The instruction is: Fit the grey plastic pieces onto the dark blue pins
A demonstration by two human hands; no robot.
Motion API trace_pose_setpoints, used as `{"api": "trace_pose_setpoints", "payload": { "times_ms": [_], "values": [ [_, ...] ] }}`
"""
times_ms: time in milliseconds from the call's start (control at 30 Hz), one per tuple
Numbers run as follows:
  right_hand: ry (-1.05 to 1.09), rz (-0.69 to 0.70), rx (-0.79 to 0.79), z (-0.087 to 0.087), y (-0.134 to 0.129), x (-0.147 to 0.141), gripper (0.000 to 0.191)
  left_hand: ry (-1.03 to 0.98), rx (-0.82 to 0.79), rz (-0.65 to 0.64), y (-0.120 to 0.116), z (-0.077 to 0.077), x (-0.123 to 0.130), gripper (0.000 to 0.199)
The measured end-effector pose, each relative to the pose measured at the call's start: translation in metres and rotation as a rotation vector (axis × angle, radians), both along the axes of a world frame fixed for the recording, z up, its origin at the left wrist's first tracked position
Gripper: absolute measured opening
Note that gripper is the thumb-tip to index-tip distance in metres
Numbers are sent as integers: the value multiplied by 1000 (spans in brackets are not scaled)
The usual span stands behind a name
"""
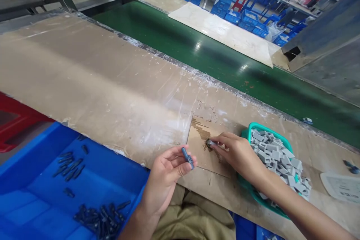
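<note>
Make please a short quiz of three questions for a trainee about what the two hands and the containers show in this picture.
1. True or false: the left hand pinches a small dark grey piece between thumb and fingers.
2. Which container holds the light grey blocks? A) blue bin B) green basket C) red crate
3. Fill in: the right hand presses a small part onto the ___ workbench.

Key
1. True.
2. B, the green basket; the blue bin holds dark pieces.
3. Brown; it is the workbench beside the green conveyor belt.
</note>
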State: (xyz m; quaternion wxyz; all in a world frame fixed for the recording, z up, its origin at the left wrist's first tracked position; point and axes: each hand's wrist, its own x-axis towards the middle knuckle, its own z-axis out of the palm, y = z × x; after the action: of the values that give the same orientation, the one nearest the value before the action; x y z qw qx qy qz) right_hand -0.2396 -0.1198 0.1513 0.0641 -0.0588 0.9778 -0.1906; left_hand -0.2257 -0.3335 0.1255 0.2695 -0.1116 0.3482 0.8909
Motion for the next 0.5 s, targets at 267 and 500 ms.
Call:
{"api": "trace_pose_setpoints", "payload": {
  "times_ms": [267,500],
  "values": [
    [-206,-508,-642,38,-8,22,28,-134,69,-76,23,-3,4,27],
    [-223,-606,-838,53,-20,48,25,-104,28,-78,44,4,10,29]
  ]
}}
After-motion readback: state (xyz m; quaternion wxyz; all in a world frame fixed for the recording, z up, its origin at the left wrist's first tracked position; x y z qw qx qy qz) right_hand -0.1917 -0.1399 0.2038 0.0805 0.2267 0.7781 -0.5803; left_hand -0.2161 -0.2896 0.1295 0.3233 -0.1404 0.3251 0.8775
